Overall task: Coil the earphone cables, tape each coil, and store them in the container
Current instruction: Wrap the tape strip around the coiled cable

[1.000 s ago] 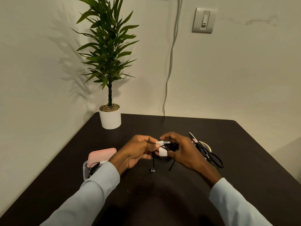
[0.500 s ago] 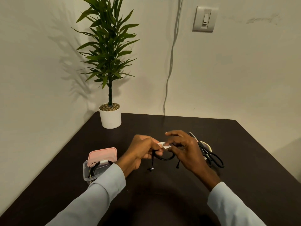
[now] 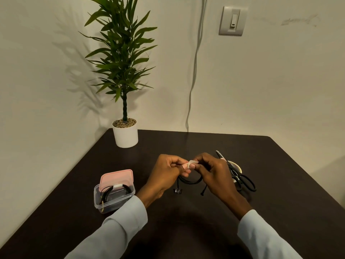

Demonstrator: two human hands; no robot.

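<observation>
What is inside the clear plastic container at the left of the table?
The container holds one coiled black earphone cable with a white tape band. The pink lid leans at its back edge. The sleeve hides its near corner.

No lettering shows anywhere in this shot, no brand, no number, no label that reads. The red mark on the scissors point(image 3: 235, 172) is too small to make out, and the wall switch point(image 3: 233, 20) carries nothing legible.
</observation>
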